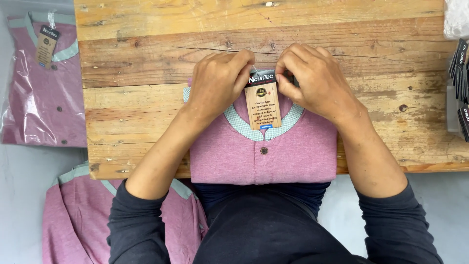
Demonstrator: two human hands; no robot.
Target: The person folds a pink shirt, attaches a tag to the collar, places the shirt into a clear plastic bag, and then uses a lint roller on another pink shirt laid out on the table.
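Both hands, left hand and right hand, grip pinched on hang tag at folded pink shirt collar

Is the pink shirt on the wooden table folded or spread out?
Folded. The pink shirt lies as a compact rectangle on the wooden table, sleeves hidden, collar and button up.

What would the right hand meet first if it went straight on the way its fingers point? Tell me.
The right hand points left, along the collar of the folded pink shirt. Straight on, its fingertips would probably meet the top of the hang tag first, then the left hand just beyond it, as far as depth shows.
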